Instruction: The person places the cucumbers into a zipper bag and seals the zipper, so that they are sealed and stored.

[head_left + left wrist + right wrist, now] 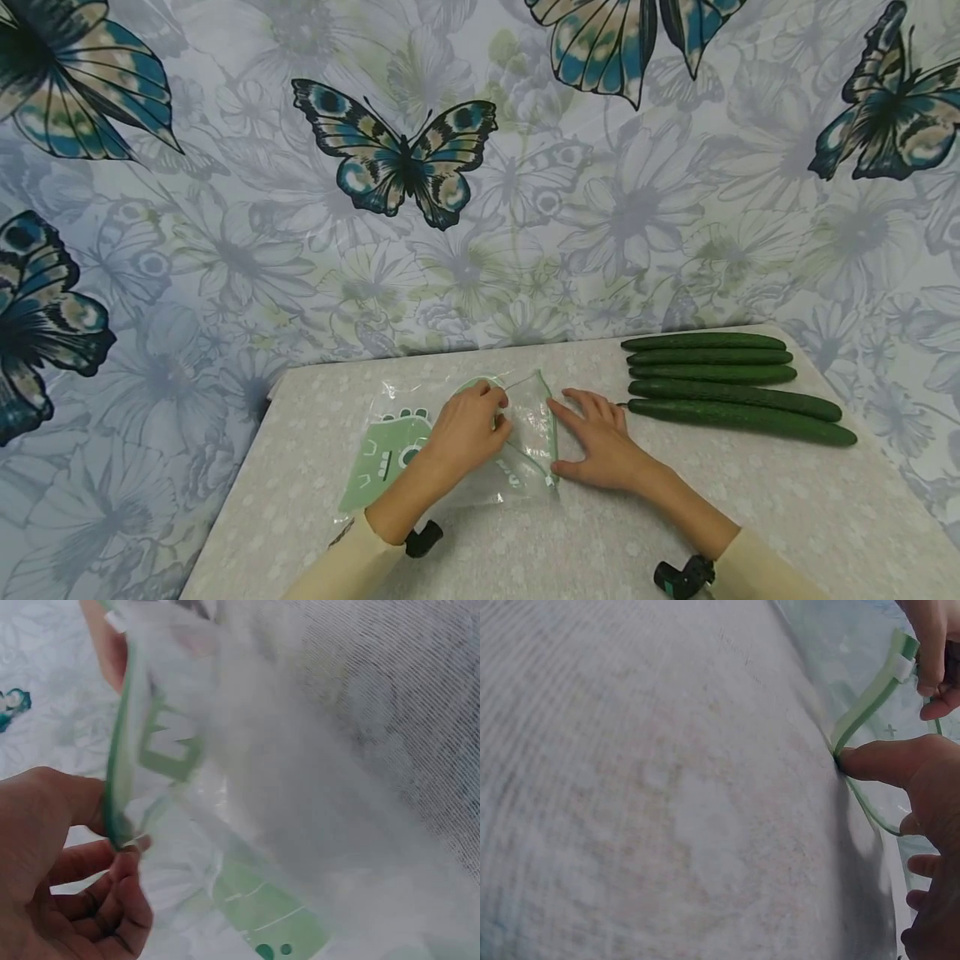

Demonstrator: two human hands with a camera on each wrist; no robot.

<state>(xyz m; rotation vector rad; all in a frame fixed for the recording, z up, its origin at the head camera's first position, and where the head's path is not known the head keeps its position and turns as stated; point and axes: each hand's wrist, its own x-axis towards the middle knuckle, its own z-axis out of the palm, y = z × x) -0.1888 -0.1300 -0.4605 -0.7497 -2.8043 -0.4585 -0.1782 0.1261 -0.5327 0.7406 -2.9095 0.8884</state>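
A clear zip bag (531, 421) with green print lies flat on the table, its green zip edge (553, 433) towards the right. My left hand (471, 425) reaches over the bag and pinches one lip of the opening between thumb and fingers; the left wrist view shows the green strip (118, 765) in that pinch. At the zip edge, my right hand (603, 442) has its fingers spread, and the thumb (881, 761) touches the other green lip. A white slider (904, 669) sits near the end of the strip. Between the hands, the mouth of the bag gapes.
Several long green cucumbers (708, 372) lie side by side at the right back, close beyond the right hand's fingertips. A pale patterned cloth covers the table (285, 500). Behind its back edge stands a butterfly-print wall covering (465, 275).
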